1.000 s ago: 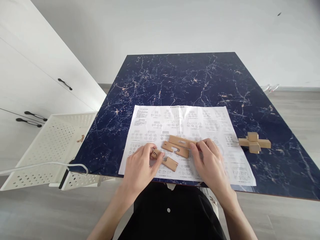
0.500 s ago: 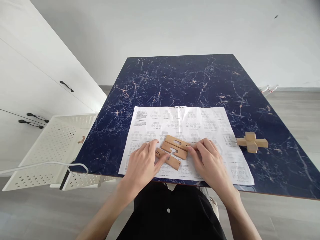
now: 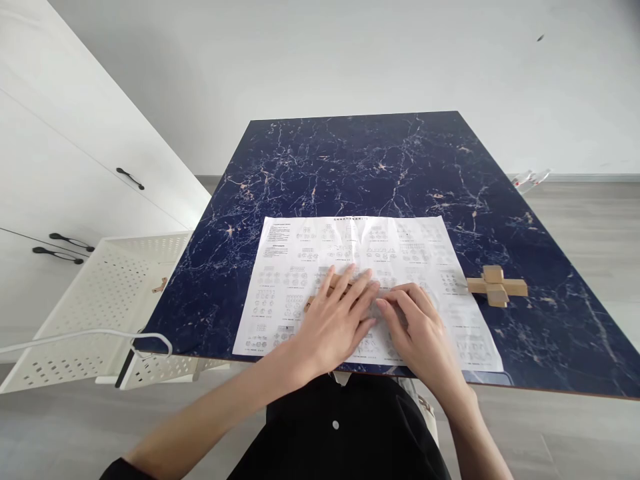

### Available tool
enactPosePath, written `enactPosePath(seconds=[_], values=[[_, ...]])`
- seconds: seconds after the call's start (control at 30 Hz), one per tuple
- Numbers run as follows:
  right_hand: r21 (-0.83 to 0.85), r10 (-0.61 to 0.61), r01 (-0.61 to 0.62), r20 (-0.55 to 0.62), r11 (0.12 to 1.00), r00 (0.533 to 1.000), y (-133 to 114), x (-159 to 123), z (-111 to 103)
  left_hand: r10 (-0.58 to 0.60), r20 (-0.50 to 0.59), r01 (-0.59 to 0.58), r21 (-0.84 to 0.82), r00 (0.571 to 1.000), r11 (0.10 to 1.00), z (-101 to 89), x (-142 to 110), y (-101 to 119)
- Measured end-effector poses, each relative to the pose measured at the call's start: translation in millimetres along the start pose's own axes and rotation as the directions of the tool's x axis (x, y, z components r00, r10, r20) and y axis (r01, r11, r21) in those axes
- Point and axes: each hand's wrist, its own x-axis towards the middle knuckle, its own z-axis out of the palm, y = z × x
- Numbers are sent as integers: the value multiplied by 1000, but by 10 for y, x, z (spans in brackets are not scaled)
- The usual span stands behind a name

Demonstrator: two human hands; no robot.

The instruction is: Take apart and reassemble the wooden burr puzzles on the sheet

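Observation:
My left hand [image 3: 336, 321] lies flat with its fingers spread over several flat wooden puzzle pieces [image 3: 341, 279], covering most of them. Only slivers of the wood show between and beside the fingers, one of them at the left edge of the hand. Close by on the right, my right hand [image 3: 417, 325] rests on the printed sheet [image 3: 280, 267], fingers loosely bent and thumb apart from them. No piece is visible in it. Its thumb tip is near the left hand's little finger. The sheet carries rows of small diagrams and is creased near its top.
A wooden cross-shaped block puzzle [image 3: 495, 287] stands by the sheet's right edge on the dark blue marbled table [image 3: 345, 167]. Left of the table are a white perforated basket [image 3: 65, 347], a white cable [image 3: 90, 333] and white cabinets [image 3: 75, 167] with black handles.
My left hand has moved right and spread flat over the wooden pieces, hiding their marked faces. The right hand stays beside them, no longer visibly touching a piece's edge. The view has shifted slightly.

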Motion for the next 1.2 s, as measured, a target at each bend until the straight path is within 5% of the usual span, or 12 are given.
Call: enactPosePath(seconds=[0.13, 0.3, 0.47, 0.63, 0.77, 0.97, 1.07, 1.2], values=[[3, 23, -23, 15, 1000, 1000, 12, -5, -9, -84, -17, 84, -28, 996, 996, -57, 9, -352], [7, 39, -39, 26, 999, 999, 22, -21, -9, -214, -3, 214, 12, 977, 977, -271, -63, -1087], [-4, 35, -35, 24, 999, 999, 15, -10, 20, -210, 11, 209, 90, 978, 974, -463, -165, -1530], [29, -6, 6, -1, 1000, 1000, -26, -22, -112, -155, 12, 154, 53, 988, 987, -566, -180, -1449], [-109, -50, 29, -200, 994, 978, 37, -101, -446, -29, -44, 27, -42, 999, 999, -607, -65, -1205], [-287, 146, -323, -501, 902, 853, 321, -143, -950, 184, -145, -193, -56, 972, 980, -521, 347, -962], [-291, 270, -416, -431, 862, 861, 522, -130, -1060, 234, -172, -252, -91, 957, 963, -444, 512, -944], [-329, 263, -386, -361, 862, 895, 711, -118, -1065, 247, -196, -275, -131, 949, 953, -335, 557, -996]])
